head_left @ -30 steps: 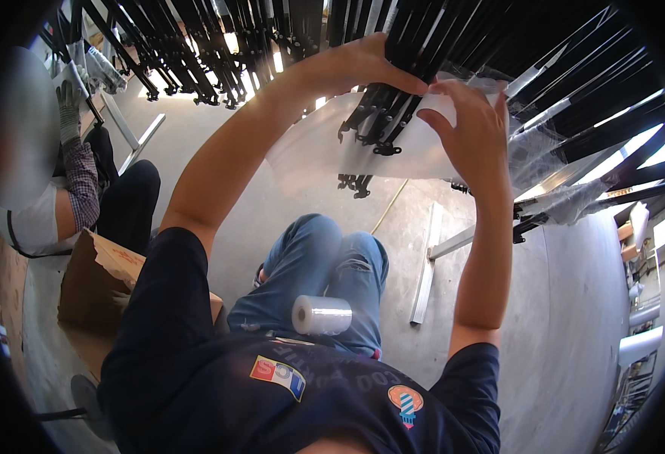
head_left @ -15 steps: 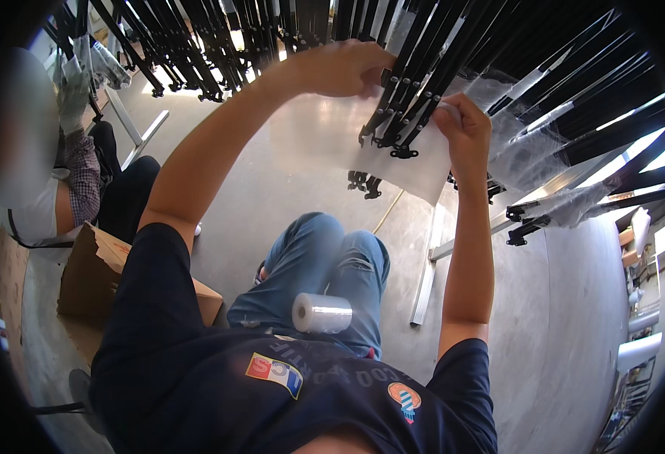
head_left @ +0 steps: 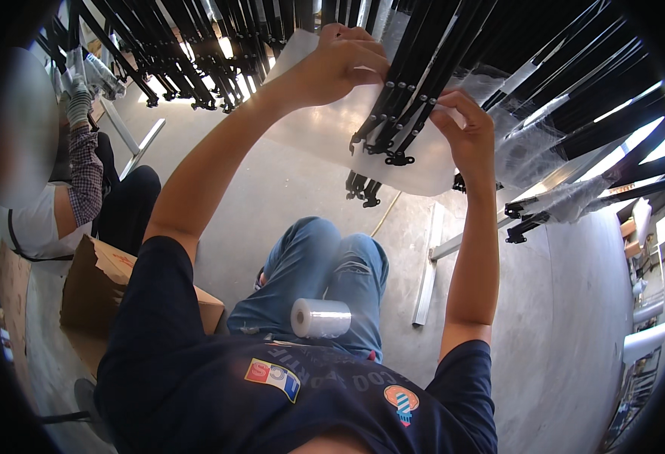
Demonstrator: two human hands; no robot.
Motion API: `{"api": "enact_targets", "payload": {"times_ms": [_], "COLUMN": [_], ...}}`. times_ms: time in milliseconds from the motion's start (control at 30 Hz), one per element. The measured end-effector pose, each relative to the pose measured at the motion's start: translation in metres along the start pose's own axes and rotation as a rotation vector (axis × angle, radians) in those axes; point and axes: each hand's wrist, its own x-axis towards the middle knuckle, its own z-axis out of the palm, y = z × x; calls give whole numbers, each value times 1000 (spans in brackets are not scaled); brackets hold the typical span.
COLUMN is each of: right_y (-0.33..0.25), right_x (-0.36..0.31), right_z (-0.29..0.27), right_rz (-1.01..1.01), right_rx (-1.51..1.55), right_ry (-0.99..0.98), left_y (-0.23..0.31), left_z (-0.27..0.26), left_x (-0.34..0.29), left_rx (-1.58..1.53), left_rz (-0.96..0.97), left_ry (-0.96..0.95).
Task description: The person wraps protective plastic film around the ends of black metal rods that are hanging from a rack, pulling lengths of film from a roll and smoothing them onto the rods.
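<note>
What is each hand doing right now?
Left hand: closed on the clear plastic sheet.
Right hand: pinching the same sheet beside the black metal frames.

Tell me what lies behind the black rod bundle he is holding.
Behind the black rod bundle a translucent plastic sheet is spread, gripped by the left hand and right hand. Grey floor shows faintly through it. The sheet's far edge is hidden by rods.

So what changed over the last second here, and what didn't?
The clear plastic sheet, earlier spread loose below the black rods, is now drawn up around them. The right hand shifted from the sheet's face to pinching its edge. The left hand keeps its grip; the film roll stays on the lap.
</note>
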Motion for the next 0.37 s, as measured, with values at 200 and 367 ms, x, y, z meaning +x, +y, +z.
{"api": "enact_targets", "payload": {"times_ms": [200,367], "right_y": [4,-2], "right_x": [-6,-9], "right_z": [5,1], "right_rz": [29,205], "right_rx": [-202,-323], "right_ry": [37,-149], "left_y": [0,-4], "left_z": [26,22], "left_x": [-15,-24], "left_rx": [-99,-95], "left_rz": [-142,-125], "left_ry": [195,119]}}
